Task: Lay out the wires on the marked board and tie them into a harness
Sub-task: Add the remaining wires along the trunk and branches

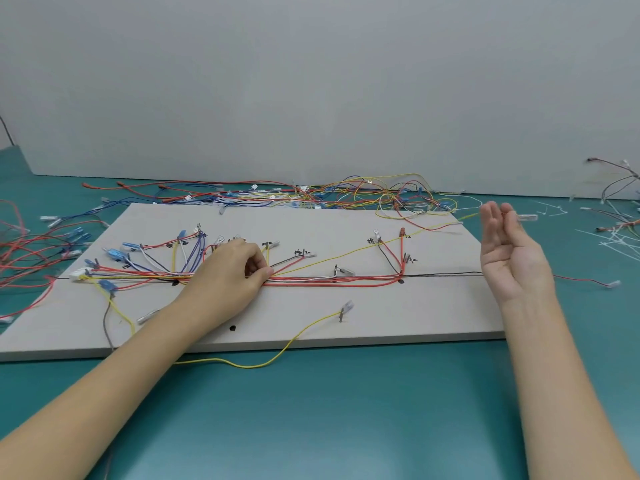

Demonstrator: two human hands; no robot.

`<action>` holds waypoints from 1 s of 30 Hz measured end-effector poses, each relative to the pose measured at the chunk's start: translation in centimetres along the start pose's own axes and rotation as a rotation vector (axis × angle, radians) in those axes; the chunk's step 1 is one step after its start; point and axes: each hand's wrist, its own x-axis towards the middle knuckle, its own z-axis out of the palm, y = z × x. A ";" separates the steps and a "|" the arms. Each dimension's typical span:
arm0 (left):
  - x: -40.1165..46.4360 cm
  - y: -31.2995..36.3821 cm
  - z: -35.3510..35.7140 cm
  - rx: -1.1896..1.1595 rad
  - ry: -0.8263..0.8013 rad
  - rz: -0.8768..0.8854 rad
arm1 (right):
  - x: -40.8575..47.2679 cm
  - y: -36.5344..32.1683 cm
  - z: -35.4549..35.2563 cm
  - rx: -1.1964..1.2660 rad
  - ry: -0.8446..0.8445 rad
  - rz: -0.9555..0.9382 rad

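Observation:
A grey marked board (381, 317) lies on the teal table, with handwritten labels and small pegs. A bundle of red, white and black wires (329, 280) runs along its centre line, fanning out at the left into blue, yellow and red branches with terminals. My left hand (232, 271) rests on the board and pinches the bundle where a long yellow wire (363, 249) leaves it. That wire rises to the right to my raised right hand (509, 251), whose fingertips hold it near its clear terminal (526, 217).
A tangle of loose coloured wires (346, 195) lies behind the board by the grey wall. More red wires (27, 251) lie at the left. White cable ties (616, 240) are scattered at the right. Another yellow wire (277, 355) droops over the board's front edge.

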 end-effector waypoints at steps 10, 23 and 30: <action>0.1 -0.1 0.0 0.000 -0.010 -0.007 | 0.8 1.5 -1.7 -1.028 0.542 -0.420; 0.5 1.8 1.2 0.140 0.100 -0.159 | 1.0 1.1 -3.9 -1.512 0.562 -0.270; 0.6 1.6 1.4 0.145 0.077 -0.214 | 2.1 1.3 -4.9 -1.580 0.528 -0.251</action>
